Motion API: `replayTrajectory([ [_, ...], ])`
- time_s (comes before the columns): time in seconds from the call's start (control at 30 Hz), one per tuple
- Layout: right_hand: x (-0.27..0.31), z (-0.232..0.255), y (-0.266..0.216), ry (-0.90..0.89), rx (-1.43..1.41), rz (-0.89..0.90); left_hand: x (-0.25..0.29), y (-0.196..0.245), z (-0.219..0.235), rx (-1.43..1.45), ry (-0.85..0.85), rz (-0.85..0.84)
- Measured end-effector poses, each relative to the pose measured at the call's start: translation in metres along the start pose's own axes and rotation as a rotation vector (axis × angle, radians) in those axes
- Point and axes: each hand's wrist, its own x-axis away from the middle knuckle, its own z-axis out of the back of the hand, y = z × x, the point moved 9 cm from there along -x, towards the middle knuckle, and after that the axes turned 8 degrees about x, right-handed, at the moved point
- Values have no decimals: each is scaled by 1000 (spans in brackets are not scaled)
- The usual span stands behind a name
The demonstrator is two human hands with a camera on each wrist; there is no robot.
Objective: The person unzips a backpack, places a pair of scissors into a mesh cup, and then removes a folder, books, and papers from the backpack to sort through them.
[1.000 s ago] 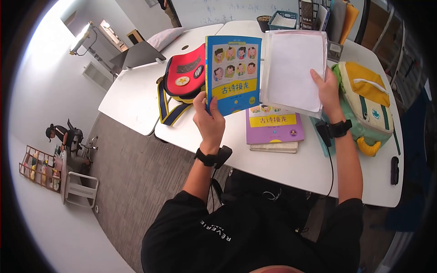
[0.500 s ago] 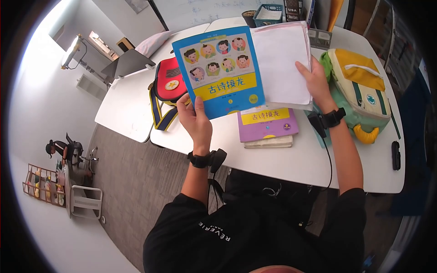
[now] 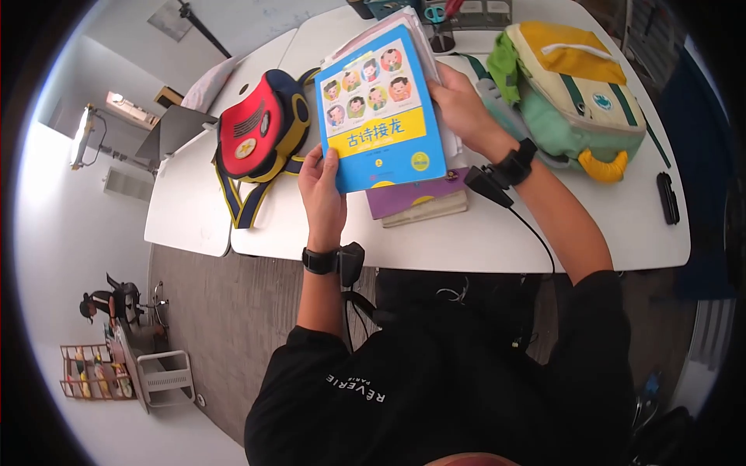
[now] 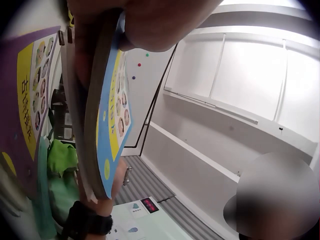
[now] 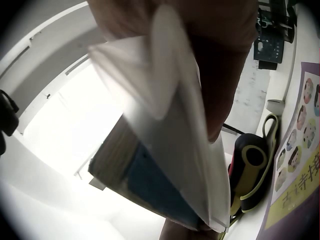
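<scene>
My left hand [image 3: 322,190] grips the lower left edge of a blue book [image 3: 381,159], thumb on its cover of cartoon children's faces. My right hand [image 3: 470,113] holds a sheaf of white papers [image 3: 420,27] by its right edge, just behind the book. In the right wrist view clear, folded sheets [image 5: 170,150] overlap the book's blue back cover [image 5: 155,180]. Below both hands a purple book [image 3: 392,203] lies on a thick book with pale pages [image 3: 427,215]; the blue book hides much of the purple one.
On the white table [image 3: 311,241], a red and navy bag [image 3: 250,140] sits to the left. A green, cream and yellow backpack [image 3: 583,109] lies to the right, with a black case [image 3: 667,198] near the right edge. Scissors [image 3: 437,15] stand in a holder at the back.
The blue book and the papers have come together; earlier they were side by side, and now the book covers most of the papers. My right hand has moved left, and the head view has shifted.
</scene>
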Motion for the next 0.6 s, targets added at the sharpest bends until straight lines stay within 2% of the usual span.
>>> replayTrajectory([
  [0.03,-2,2,5,10,-6,-5,1,-3,-3,0,-9,12],
  [0.1,-3,5,5,44,18,-4,6,3,-13,-76,-50,-68],
  [0.2,-1,5,17,50,-35,-87,5,9,-14,-31,-31,-105],
  [0.27,-4,6,13,70,-53,-5,1,19,-15,-44,-14,-203],
  [0.3,-2,4,12,70,-53,-8,-1,18,-14,-44,-13,-200],
  [0.37,1,6,6,134,-97,3,-4,25,-9,-117,47,-299],
  [0.47,3,-1,8,90,-167,-67,-6,24,-13,-235,57,-313],
  [0.6,-1,0,14,19,-108,-91,-2,25,-21,-295,64,-323],
])
